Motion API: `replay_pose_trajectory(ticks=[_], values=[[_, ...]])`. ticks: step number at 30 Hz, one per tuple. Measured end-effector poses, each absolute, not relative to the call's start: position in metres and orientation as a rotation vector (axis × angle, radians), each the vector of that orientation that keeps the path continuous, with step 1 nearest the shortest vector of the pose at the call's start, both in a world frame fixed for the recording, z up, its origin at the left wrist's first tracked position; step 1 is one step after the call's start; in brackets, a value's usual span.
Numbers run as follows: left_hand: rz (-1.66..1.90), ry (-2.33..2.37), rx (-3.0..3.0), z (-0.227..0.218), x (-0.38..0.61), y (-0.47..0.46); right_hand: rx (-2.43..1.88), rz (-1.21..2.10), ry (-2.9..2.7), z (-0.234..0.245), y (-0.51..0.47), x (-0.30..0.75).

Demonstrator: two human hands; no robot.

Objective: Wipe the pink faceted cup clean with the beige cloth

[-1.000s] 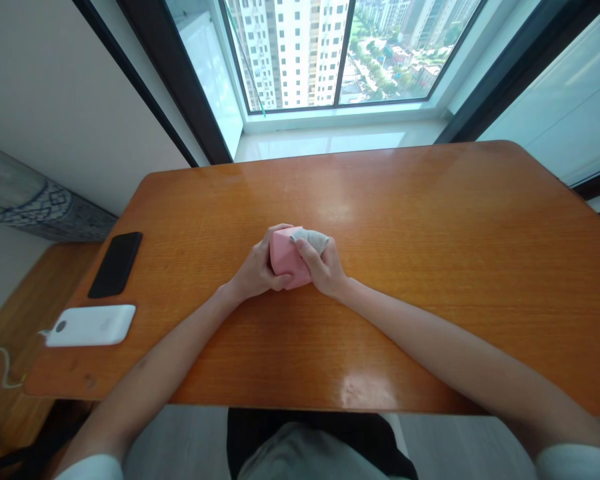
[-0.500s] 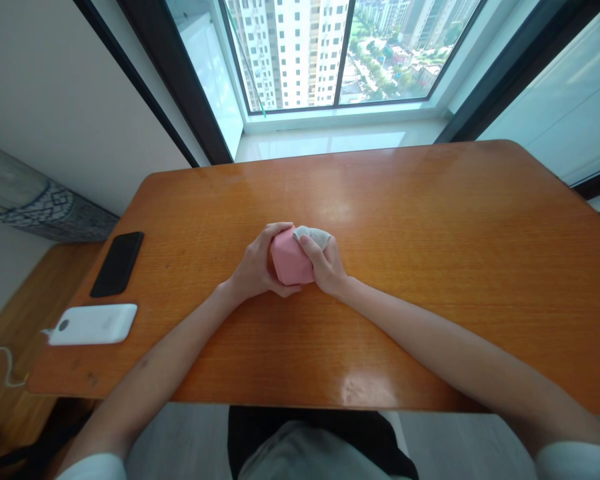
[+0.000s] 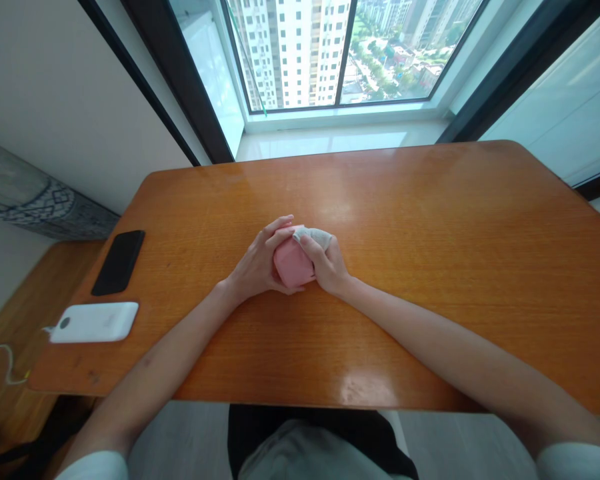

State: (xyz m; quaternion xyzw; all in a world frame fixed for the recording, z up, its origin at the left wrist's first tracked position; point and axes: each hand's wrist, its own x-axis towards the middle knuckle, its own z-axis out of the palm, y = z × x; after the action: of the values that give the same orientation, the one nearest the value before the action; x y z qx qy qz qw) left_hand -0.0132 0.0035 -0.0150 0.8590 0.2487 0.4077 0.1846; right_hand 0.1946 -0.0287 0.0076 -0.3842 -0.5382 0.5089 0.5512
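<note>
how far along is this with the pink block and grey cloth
Hard to say exactly, but it looks mid-work. Done: the pink faceted block is already gripped between both hands. In hand: the left hand cups it while the right hand presses a crumpled grey cloth against its far corner. Left: most of the block's pink surface shows bare beside the cloth.

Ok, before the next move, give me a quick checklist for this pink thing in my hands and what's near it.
1. Both hands on the pink rounded object: ok, left hand and right hand grip it together.
2. Grey cloth in place: ok, it lies against the object's far end, by the right thumb.
3. Object resting on the orange wooden table: cannot tell, hands hide its underside.
4. Black smartphone apart from hands: ok.
5. White power bank apart from hands: ok.
</note>
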Motion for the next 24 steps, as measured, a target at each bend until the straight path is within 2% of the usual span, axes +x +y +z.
replay_pose_trajectory(ticks=[7, 11, 16, 20, 24], values=[[1.064, 0.812, 2.121, -0.006, -0.010, -0.002, -0.899, 1.088, -1.356, 0.008, -0.030, 0.196], [0.992, 0.675, 1.897, -0.015, -0.009, 0.000, -0.918, 1.072, -1.431, 0.006, -0.032, 0.197], [1.148, 0.672, 2.115, -0.020, -0.012, 0.003, -0.905, 1.138, -1.347, 0.005, -0.030, 0.196], [1.098, 0.749, 2.422, -0.015, -0.016, 0.004, -0.904, 1.199, -1.258, 0.007, -0.027, 0.195], [1.157, 0.770, 2.375, -0.008, -0.013, 0.000, -0.883, 1.163, -1.260, 0.009, -0.027, 0.194]])
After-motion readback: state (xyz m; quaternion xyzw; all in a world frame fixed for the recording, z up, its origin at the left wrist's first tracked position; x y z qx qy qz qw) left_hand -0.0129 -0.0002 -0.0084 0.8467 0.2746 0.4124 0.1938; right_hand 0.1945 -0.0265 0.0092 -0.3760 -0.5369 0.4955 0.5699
